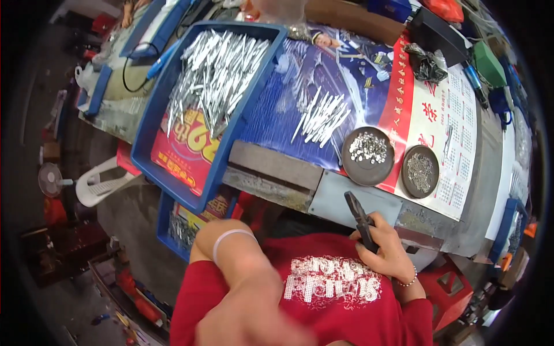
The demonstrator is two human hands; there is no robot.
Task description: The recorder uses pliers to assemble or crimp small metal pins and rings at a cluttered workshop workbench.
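Pliers [361, 219]: dark metal, slim tapered jaws, held low at the counter [346, 199] edge, right hand [388, 249] grip wrapped around the handles. Left hand [248, 323]: blurred, grip unreadable. Nearby: round dark dish [367, 155] of small shiny pieces.

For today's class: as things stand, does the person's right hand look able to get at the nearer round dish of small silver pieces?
Probably yes. The right hand holds black pliers at the bench edge, and the dish lies just beyond with only bare bench between them.
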